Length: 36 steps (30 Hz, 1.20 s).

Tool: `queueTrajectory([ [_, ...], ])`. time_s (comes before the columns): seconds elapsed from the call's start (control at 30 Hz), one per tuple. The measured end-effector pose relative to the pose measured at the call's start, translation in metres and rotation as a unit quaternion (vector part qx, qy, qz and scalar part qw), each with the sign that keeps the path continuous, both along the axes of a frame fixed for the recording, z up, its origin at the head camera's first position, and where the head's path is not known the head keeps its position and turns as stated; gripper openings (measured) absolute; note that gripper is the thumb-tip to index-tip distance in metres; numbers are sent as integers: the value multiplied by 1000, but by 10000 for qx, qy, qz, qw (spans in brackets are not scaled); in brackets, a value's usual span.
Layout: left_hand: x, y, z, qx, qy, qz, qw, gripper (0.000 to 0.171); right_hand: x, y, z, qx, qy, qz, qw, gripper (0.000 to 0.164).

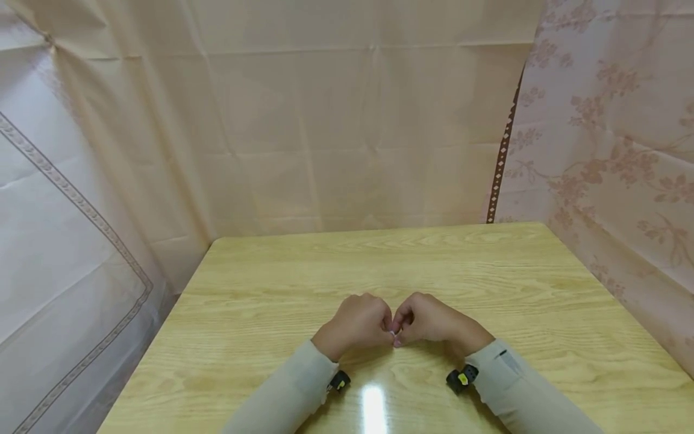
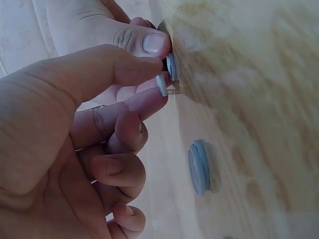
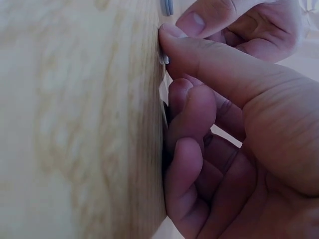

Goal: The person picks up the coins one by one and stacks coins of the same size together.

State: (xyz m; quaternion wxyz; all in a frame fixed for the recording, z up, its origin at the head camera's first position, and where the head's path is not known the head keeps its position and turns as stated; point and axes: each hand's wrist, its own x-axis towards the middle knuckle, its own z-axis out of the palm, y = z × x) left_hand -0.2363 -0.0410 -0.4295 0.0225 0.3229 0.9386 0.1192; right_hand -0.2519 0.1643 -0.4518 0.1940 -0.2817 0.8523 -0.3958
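Note:
In the head view, my left hand (image 1: 360,319) and right hand (image 1: 431,318) meet low over the table, fingertips together around a tiny whitish piece (image 1: 394,333). The left wrist view shows my left hand (image 2: 104,119) pinching a small pale-blue disc with a short stem (image 2: 161,85) between thumb and forefinger. Beside it, the right thumb and fingers hold a second pale-blue disc (image 2: 172,66), partly covered. A larger round pale-blue piece, seemingly layered (image 2: 199,168), lies on the tabletop. From the right wrist, my right hand (image 3: 224,129) mostly hides what it pinches; its other fingers are curled.
The wood-grain table (image 1: 260,283) carries a bright light reflection near its front. A beige cloth (image 1: 347,120) hangs behind, with patterned cloth (image 1: 623,150) at the right. Both wrists wear dark camera mounts (image 1: 462,378).

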Motion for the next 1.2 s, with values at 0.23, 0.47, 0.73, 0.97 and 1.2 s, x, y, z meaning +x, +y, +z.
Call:
queueTrajectory([
  [0.23, 0, 0, -6, -117, -215, -8, 9997, 24, 1, 1, -1, -173, -275, 91, 9994, 11],
  [0.47, -2, -1, -5, -88, -252, -35, 9996, 18, -1, 2, 3, -205, -369, 196, 9989, 11],
  [0.73, -2, 0, 3, -5, 13, 1, 10000, 10, -2, 4, 4, -125, -330, 85, 9993, 8],
  [0.97, -2, 2, 0, -79, -91, -91, 9999, 20, -1, 5, 3, -112, -358, 35, 9993, 7],
  [1.2, -1, 1, -4, -97, -286, -115, 9995, 23, -1, 4, 2, -228, -535, -14, 9983, 7],
])
